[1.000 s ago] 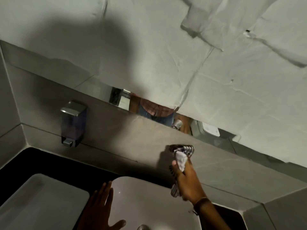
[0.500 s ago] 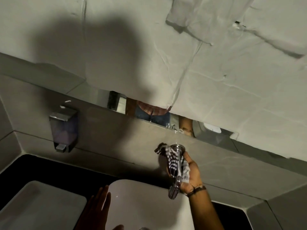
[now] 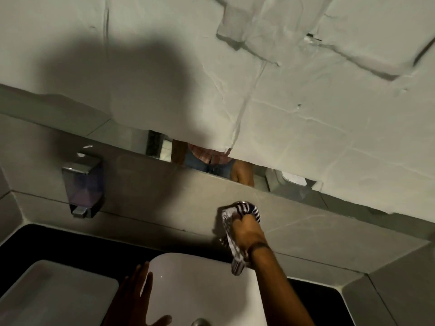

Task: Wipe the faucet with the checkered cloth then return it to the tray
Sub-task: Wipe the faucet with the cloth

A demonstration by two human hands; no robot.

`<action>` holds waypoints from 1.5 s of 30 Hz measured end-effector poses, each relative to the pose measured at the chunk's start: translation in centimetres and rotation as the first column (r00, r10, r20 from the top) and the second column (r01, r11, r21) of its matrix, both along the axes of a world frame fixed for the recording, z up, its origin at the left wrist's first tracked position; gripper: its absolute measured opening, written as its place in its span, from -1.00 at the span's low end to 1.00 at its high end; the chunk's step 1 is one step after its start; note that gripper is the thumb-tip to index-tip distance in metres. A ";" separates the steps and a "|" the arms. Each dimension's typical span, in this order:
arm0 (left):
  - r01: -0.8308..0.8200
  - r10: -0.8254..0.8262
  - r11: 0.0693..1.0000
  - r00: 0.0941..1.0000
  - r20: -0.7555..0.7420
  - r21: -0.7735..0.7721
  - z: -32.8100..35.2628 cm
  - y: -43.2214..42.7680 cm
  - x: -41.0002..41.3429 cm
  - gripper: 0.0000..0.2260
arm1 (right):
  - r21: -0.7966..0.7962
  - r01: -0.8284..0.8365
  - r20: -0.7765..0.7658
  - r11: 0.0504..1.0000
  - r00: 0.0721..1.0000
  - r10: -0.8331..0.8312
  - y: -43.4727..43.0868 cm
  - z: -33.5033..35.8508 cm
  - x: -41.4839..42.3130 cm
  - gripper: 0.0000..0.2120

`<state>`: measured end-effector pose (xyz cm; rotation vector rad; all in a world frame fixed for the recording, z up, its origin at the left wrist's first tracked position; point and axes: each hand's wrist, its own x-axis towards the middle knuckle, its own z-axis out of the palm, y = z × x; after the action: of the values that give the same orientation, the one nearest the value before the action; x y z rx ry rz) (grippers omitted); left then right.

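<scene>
My right hand (image 3: 246, 231) grips the checkered cloth (image 3: 240, 209), black and white, bunched over the top of the faucet above the white sink basin (image 3: 207, 283). The cloth wraps the faucet almost fully; only its metal spout tip (image 3: 237, 269) pokes out below my wrist. My left hand (image 3: 131, 300) rests flat on the basin's left rim, fingers apart, holding nothing. A white rectangular tray (image 3: 54, 295) sits on the black counter at the lower left, with nothing on the part I see.
A soap dispenser (image 3: 83, 184) hangs on the grey tiled wall at left. Crumpled white paper (image 3: 259, 90) covers the mirror; a strip of mirror (image 3: 211, 165) below it shows a reflected person. The black counter (image 3: 70, 241) surrounds the basin. The drain (image 3: 200, 322) shows at the bottom edge.
My right hand turned from the side of the faucet to over its top, and the cloth again hides the chrome head that showed half a second ago. The view shifted slightly.
</scene>
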<state>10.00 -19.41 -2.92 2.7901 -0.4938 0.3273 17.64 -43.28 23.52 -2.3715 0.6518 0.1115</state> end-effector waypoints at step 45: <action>-0.041 0.053 0.999 0.893 -0.447 0.036 0.5 0.3 -0.5 0.02 | 0.239 0.185 0.561 0.953 0.775 -0.292 1.7 -11.1 -7.8 -0.48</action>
<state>9.52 -19.07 -2.43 2.7752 -0.3178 -0.3163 9.88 -41.61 12.38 -1.9701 0.5934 -0.6436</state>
